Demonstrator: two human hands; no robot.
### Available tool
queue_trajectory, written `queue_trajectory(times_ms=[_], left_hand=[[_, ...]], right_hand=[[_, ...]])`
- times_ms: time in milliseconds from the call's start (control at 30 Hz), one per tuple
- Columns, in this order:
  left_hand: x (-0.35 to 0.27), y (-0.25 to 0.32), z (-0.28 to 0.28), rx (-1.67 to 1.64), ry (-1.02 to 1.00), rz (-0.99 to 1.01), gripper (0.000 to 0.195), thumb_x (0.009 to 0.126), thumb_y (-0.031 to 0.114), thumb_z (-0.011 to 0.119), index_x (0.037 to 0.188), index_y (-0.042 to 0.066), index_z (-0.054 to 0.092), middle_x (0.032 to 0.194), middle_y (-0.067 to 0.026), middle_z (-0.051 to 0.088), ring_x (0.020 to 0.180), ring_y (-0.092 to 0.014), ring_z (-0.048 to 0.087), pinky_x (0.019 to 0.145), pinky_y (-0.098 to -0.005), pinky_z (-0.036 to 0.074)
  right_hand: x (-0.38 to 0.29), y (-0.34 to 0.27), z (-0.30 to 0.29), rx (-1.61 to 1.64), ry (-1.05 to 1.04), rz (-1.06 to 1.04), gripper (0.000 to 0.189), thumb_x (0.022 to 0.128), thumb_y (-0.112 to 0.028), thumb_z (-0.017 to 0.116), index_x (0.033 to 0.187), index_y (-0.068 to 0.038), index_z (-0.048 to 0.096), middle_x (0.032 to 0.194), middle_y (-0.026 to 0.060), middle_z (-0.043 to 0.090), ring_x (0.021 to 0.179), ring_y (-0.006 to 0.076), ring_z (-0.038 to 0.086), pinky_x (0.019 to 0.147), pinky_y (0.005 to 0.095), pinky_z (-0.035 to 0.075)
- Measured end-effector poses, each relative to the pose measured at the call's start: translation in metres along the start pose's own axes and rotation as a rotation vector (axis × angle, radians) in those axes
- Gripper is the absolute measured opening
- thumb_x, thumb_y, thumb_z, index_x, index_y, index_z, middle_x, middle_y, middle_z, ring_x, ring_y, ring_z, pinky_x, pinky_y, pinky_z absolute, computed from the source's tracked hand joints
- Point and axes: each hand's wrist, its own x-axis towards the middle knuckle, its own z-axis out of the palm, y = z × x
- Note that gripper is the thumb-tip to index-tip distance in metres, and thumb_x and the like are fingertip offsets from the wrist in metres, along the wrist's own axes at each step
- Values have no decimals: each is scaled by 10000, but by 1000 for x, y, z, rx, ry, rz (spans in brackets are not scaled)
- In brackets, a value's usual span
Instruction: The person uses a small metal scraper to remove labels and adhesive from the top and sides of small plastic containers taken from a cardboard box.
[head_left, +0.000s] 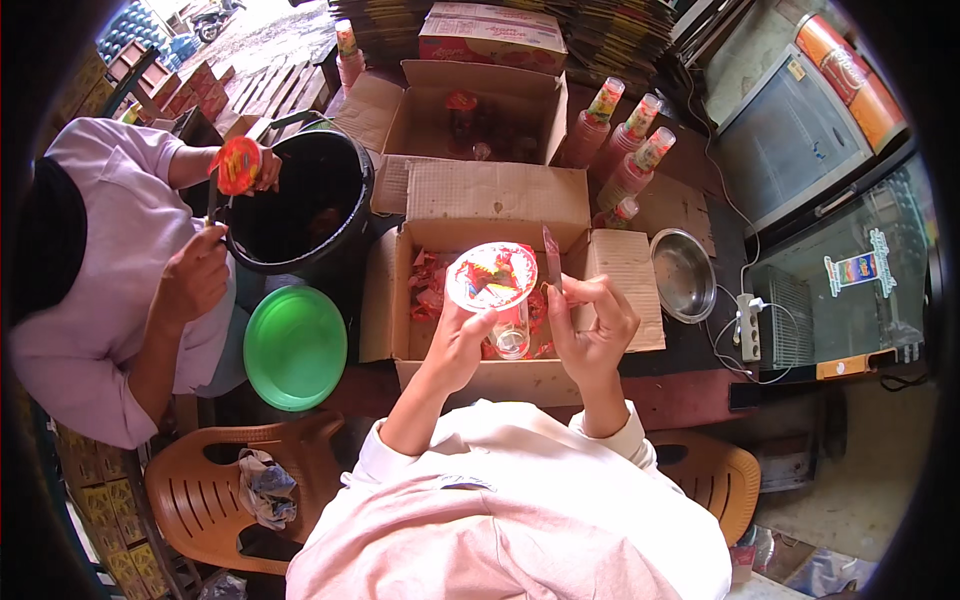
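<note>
My left hand (454, 341) grips a plastic cup (491, 279) just under its rim, its top facing up. Torn-looking red printed film covers part of the cup's mouth. A clear cup base (513, 343) shows just below; I cannot tell whether it belongs to the same cup. Pinched between thumb and fingers of my right hand (596, 326) is a small knife (552, 259), its blade upright, a little apart from the rim. Both hands are over an open cardboard box (480, 379) with red film scraps (427, 289) inside.
At left, a co-worker (142, 225) holds a knife and a red-sealed cup (238, 163) beside a black bucket (367, 172). A green basin (295, 349) sits nearer. Another open box (480, 75) stands behind. Stacked cups (630, 169), a metal bowl (684, 274) and a power strip (748, 326) are right.
</note>
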Motion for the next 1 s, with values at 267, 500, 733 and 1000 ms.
queue_trajectory(times_ms=[267, 500, 733, 1000], left_hand=[[3, -1, 1, 37, 9, 4, 479, 842, 154, 505, 1245, 1, 296, 1206, -102, 431, 1120, -170, 413, 966, -307, 295], [6, 3, -1, 26, 1, 17, 484, 838, 118, 517, 1249, 13, 284, 1191, -95, 433, 1110, -158, 422, 950, -304, 324], [3, 4, 1, 48, -2, 5, 479, 835, 92, 494, 1254, 10, 278, 1197, -98, 432, 1107, -156, 428, 950, -308, 332], [8, -3, -7, -285, -63, -116, 507, 877, 259, 438, 1282, 8, 264, 1220, -100, 435, 1128, -176, 434, 954, -335, 351]], right_hand=[[-3, -4, 4, -72, -8, -7, 207, 647, 56, 660, 812, -60, 613, 634, 38, 534, 558, 152, 518, 464, 251, 403], [-2, 2, 2, -110, -56, -74, 138, 693, 53, 643, 806, -24, 625, 628, 54, 542, 544, 120, 517, 487, 228, 399], [1, 1, 3, -9, -62, 26, 207, 652, 61, 656, 817, -54, 610, 639, 51, 531, 544, 150, 533, 453, 244, 411], [2, -8, 2, -49, -18, 2, 175, 666, 60, 648, 806, -36, 605, 648, 55, 541, 542, 140, 538, 436, 226, 417]])
